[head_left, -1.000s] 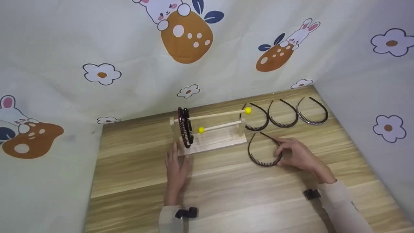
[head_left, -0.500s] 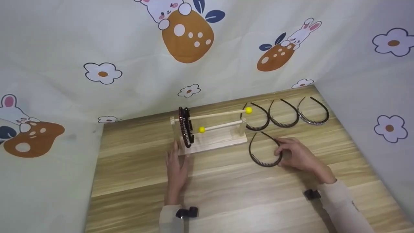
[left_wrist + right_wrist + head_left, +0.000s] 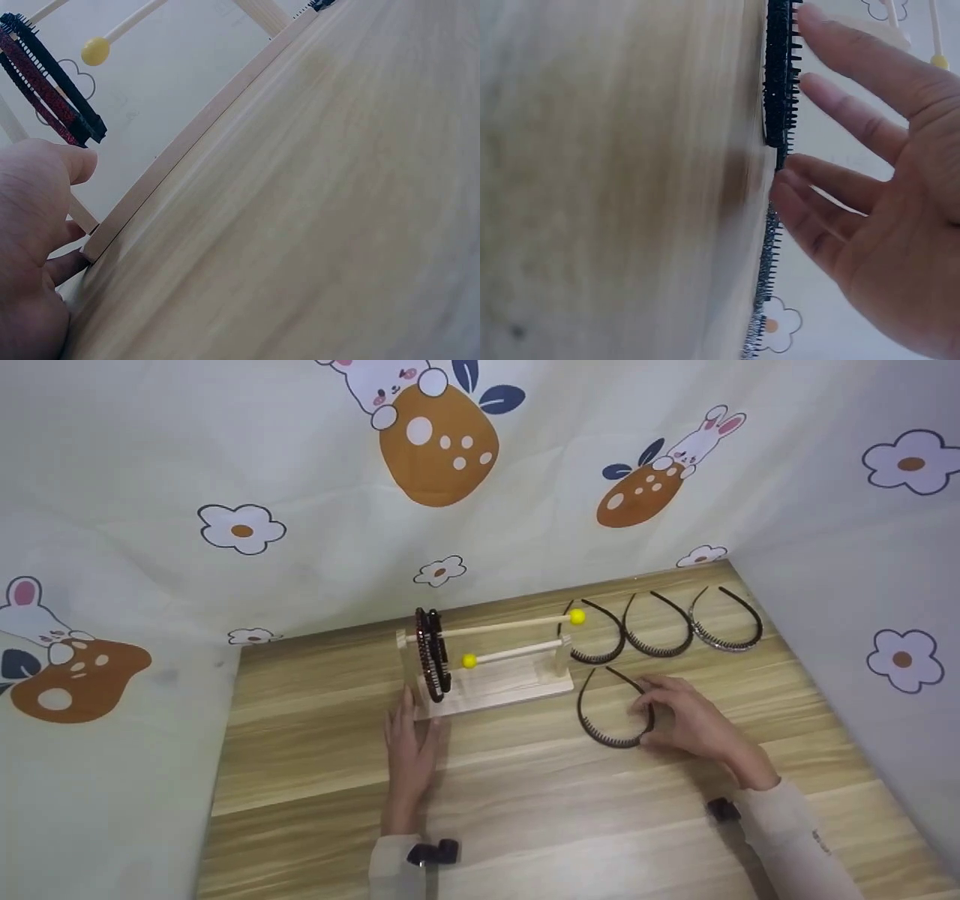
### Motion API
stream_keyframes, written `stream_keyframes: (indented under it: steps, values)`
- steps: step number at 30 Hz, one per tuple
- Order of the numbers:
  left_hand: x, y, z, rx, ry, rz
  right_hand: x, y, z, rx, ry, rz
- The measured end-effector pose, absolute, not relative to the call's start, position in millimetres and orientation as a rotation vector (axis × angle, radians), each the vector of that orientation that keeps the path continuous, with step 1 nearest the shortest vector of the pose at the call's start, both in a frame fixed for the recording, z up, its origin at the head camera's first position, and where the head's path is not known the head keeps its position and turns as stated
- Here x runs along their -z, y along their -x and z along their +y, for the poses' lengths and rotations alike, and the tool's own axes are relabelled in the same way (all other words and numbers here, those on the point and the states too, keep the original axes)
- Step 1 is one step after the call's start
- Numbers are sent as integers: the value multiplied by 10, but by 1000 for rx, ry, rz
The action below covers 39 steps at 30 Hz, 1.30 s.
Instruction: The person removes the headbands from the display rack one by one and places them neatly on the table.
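In the head view my left hand [image 3: 409, 757] lies at the left end of a wooden two-bar rack [image 3: 510, 694], fingers extended against its base. The left wrist view shows those fingers touching the base's end [image 3: 96, 244]. Dark toothed headbands [image 3: 431, 656], one with reddish sparkle, hang on the rack's upper bar at its left end. My right hand [image 3: 690, 716] is at the right side of a black toothed headband [image 3: 616, 741] that lies on the table. In the right wrist view its fingers are spread and loosely bent, the tips at the headband [image 3: 780, 75].
Behind the right hand, three more headbands lie in a row: a dark one [image 3: 598, 657], another dark one [image 3: 660, 649] and a sparkly one [image 3: 727, 644]. Yellow balls [image 3: 577, 617] cap the rack's bars. A printed curtain [image 3: 322, 472] borders the table's back edge [image 3: 337, 628].
My right hand's fingers shift slightly at the headband's right side. The headband, the rack and my left hand stay in place.
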<state>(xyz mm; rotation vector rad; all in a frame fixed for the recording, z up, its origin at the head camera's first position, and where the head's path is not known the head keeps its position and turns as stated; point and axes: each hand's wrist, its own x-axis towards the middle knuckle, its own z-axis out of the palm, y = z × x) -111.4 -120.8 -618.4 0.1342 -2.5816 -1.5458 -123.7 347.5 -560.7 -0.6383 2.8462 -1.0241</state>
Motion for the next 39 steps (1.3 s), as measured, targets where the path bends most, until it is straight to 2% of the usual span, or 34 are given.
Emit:
stream_keyframes:
  steps: [11, 23, 39]
  values:
    - [6203, 1119, -1225, 1530, -121, -2579, 5473, 1256, 3182, 1216, 645, 2875]
    - [6184, 1123, -1218, 1545, -141, -2594, 5413, 1253, 2759, 1520, 810, 2863]
    - [6208, 1121, -1216, 1535, -139, -2580, 5192, 1342, 2317, 2064, 666, 2758]
